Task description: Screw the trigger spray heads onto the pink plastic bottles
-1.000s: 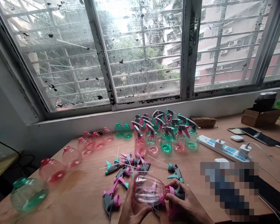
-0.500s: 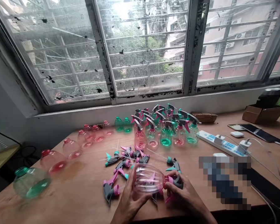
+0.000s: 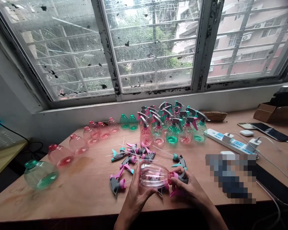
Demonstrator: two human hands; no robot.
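A clear pink spray bottle point(image 3: 153, 175) lies sideways between my hands, its neck pointing right. My left hand point(image 3: 139, 191) is wrapped round the bottle's base end. At the neck, my right hand point(image 3: 186, 185) grips the spray head point(image 3: 174, 175), which has a pink collar and a dark grey body; the collar sits at the bottle's mouth. Whether it is fully threaded I cannot tell. Loose spray heads point(image 3: 134, 153) in grey with pink or teal parts lie just beyond and beneath the bottle. Another loose spray head point(image 3: 117, 184) rests left of my left hand.
Several open bottles point(image 3: 78, 144), pink and green, line the table's left and back. Bottles with spray heads point(image 3: 172, 135) stand grouped near the window wall. To the right are a power strip point(image 3: 230, 142) with cables, phones point(image 3: 273, 131) and a cardboard box point(image 3: 276, 111).
The view has shifted slightly, so the table's things appear a little higher and further right. Both hands keep their hold on the bottle and spray head, with little visible movement.
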